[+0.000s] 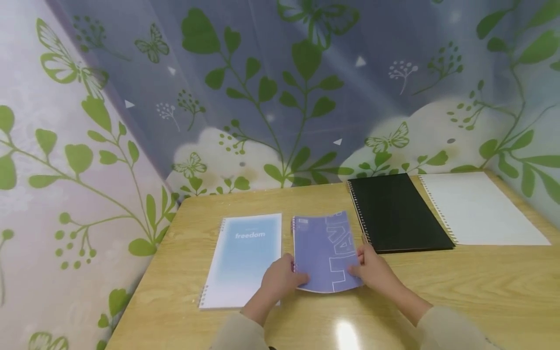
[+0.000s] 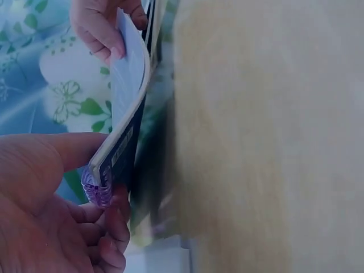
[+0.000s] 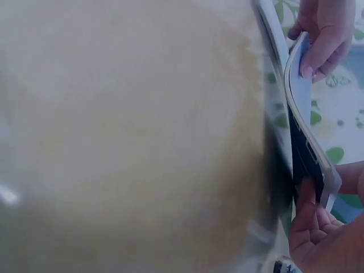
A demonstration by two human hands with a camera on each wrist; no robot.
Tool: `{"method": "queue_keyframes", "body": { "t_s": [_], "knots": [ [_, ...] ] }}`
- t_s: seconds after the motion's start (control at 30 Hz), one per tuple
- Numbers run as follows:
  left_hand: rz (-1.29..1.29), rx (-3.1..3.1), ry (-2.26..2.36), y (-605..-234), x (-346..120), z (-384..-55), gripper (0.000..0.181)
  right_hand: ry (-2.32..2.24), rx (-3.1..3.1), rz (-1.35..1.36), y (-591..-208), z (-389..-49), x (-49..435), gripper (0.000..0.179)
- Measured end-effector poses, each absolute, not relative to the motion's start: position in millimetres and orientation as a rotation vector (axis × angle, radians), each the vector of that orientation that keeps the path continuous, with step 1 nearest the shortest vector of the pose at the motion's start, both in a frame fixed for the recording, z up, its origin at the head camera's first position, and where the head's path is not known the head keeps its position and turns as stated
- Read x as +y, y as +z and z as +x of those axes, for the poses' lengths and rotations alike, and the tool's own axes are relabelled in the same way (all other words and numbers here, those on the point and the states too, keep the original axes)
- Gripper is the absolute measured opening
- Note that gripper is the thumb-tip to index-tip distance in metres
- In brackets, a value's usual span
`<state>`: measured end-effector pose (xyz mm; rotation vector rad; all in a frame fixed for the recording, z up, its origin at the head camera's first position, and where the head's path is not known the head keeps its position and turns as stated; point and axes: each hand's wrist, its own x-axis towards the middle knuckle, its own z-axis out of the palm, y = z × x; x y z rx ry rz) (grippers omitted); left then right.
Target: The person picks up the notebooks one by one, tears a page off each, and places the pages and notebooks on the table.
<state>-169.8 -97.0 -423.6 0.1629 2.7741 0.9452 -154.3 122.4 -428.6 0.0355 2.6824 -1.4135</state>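
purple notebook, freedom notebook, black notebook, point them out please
purple notebook point(image 1: 316, 253), head view, middle of its cover
freedom notebook point(image 1: 246, 260), head view, middle of its cover
black notebook point(image 1: 399, 214), head view, middle of its cover

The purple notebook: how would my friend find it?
At the wooden table, find the light-blue notebook and black notebook. Between them, the left hand and right hand hold the purple notebook. Only its cover has big outlined letters.
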Motion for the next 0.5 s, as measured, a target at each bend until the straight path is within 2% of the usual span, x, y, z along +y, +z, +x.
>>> {"method": "queue_keyframes", "body": {
  "t_s": [0.1, 0.3, 0.5],
  "knots": [
    [0.2, 2.815, 0.878, -426, -99, -158, 0.04, -1.344, 2.706, 0.011, -431, -144, 122, 0.035],
    [0.282, 2.928, 0.67, -427, -98, -146, 0.076, -1.207, 2.775, -0.009, -436, -133, 122, 0.033],
    [0.399, 2.969, 0.365, -429, -97, -139, 0.068, -1.047, 2.824, -0.002, -439, -131, 122, 0.032]
  ]
}}
